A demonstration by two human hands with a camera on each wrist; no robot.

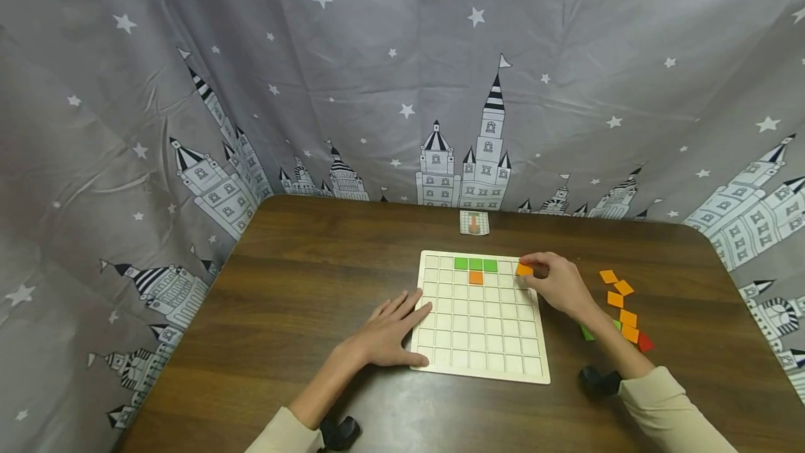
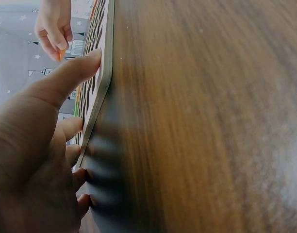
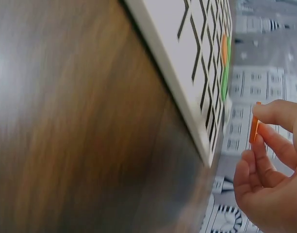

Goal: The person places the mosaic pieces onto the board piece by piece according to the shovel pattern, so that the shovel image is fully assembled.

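Tile placing is the step in hand, as I read it: my right hand (image 1: pixel 560 286) has an orange tile (image 1: pixel 524 269) pinched between thumb and fingers, up over the far right corner of the board (image 1: pixel 477 341), and from the right wrist I see it edge-on, clear of the surface. Across the way, my left hand (image 1: pixel 391 335) is spread and grasping nothing, thumb on the near left corner, fingertips at the left edge, steadying things, I'd say. Three green tiles (image 1: pixel 475 264) sit side by side in the far row, one orange piece (image 1: pixel 476 277) right below the middle one. Beyond, the card (image 1: pixel 474 223) shows a small grid with orange in it, too tiny to read fully, but probably my guide. Next move calls, I judge, for a shift left, a turn to square up, and a gentle lowering into a cell, likely near that orange piece, neighbours undisturbed. Loose tiles (image 1: pixel 615 299) lie on the desk (image 1: pixel 302 285) at right.
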